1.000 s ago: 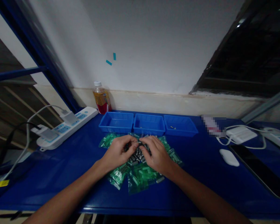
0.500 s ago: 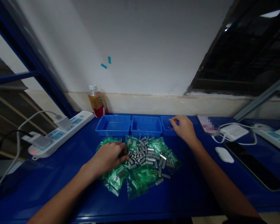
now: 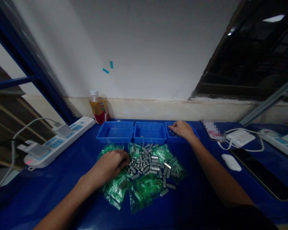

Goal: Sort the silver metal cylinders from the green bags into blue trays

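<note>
Heap of small grey metal cylinders point(image 3: 148, 161) at table centre, lying on green plastic bags point(image 3: 139, 188). Left hand point(image 3: 110, 164) rests on heap's left edge, fingers curled among pieces; grip not discernible. Right hand point(image 3: 181, 129) reaches far right, over rightmost blue plastic tray point(image 3: 194, 134), fingertips together, contents hidden. Two more blue trays point(image 3: 132, 132) left of it. Far left: orange drink bottle point(image 3: 98, 107), white power strip point(image 3: 60, 140).

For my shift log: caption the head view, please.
Left hand rests on loose metal pins; right hand reaches into the rightmost blue tray.
</note>
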Motion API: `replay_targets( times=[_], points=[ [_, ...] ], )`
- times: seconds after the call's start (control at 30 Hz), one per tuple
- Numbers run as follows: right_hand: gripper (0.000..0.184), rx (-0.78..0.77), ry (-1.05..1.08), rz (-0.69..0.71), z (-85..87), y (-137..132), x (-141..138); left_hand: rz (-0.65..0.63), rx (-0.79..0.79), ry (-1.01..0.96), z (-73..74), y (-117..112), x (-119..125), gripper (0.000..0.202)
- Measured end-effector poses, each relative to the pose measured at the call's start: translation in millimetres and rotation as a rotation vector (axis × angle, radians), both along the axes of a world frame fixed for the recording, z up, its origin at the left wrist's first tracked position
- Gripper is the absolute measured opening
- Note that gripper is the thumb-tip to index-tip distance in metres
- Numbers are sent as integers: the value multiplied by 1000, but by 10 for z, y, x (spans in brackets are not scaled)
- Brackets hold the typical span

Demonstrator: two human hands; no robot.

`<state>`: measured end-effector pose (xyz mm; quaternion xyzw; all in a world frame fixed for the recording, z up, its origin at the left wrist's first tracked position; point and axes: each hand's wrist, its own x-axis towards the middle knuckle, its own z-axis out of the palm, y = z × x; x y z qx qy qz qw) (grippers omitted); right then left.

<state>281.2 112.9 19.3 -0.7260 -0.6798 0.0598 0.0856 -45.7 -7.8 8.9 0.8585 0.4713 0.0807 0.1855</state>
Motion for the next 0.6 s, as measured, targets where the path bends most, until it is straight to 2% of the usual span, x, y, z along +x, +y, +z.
replay_targets(
  times=[0.07,0.13,0.23,0.3,0.4,0.47,0.6],
  points=[
    [35,120,40,-22,33,-74,3,14,-9,-22,10,18,-7,16],
    [33,275,103,34,40,-211,-17,47,17,-70,27,34,-13,18],
    [29,517,209,241,-28,-555,-157,96,44,-203,59,27,0,19],
    [25,600,263,367,-102,-839,-340,100,30,-337,78,-5,38,17],
    [16,578,330,612,-178,-1217,-685,95,-13,-548,77,-80,143,16],
    [11,568,354,725,-192,-1379,-886,109,-67,-666,53,-131,234,19],
    [11,522,377,835,-208,-1493,-1063,133,-211,-821,-32,-181,387,27]
  ],
)
